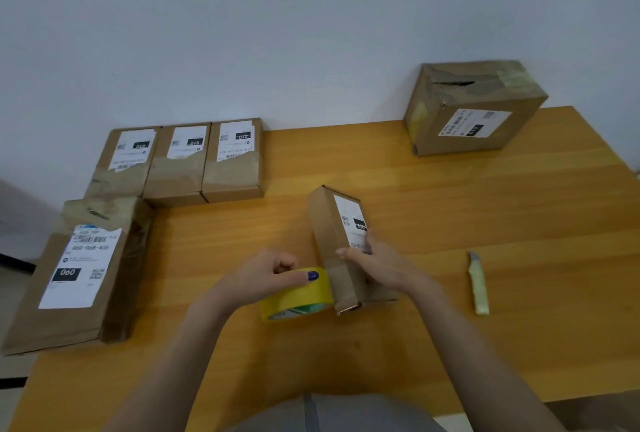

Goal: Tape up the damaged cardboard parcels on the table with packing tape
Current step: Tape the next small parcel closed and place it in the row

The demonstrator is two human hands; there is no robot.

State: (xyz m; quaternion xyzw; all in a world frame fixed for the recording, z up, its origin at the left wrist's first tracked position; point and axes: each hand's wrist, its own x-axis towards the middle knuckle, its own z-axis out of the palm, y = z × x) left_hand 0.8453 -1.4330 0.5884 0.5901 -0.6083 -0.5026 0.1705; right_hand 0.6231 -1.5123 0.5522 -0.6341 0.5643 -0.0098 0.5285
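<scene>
A small flat cardboard parcel (pixel 332 227) stands on its long edge in the middle of the wooden table (pixel 450 189), its white label facing right. My right hand (pixel 374 263) grips it from the right, thumb on the near side and fingers over the label. My left hand (pixel 273 274) holds a yellow roll of packing tape (pixel 298 294) pressed against the parcel's near left face, thumb lying on top of the roll.
Three small labelled parcels (pixel 183 161) lie in a row at the back left. A larger labelled parcel (pixel 76 272) lies at the left edge. A torn box (pixel 474 109) stands at the back right. A utility knife (pixel 478 282) lies to the right.
</scene>
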